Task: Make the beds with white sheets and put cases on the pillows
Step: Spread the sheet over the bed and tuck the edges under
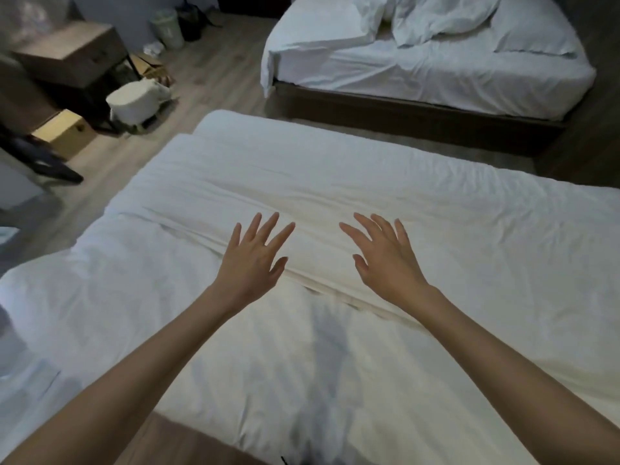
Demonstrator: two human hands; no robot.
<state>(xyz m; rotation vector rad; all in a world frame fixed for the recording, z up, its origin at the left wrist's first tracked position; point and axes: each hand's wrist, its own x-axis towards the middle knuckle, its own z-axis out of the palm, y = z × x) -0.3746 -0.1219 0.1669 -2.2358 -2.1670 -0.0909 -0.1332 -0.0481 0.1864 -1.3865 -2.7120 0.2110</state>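
Reaching over the near bed (486,236) in the head view, the left grip (253,263) and right grip (385,260) are both wide, fingers spread, holding nothing, above a fold in the white sheet (302,196). Pillows (533,35) lie on the far bed (436,82).

A wooden nightstand (72,53) on dark legs stands at the left of the wood-plank floor (214,78). At its foot lie a whitish cloth bundle (136,99) and a tan cardboard box (65,132) — a black object (50,162), too blurred to name, lies nearer. Further back, a pale bin (167,28) stands just beside a dark bag (191,23).
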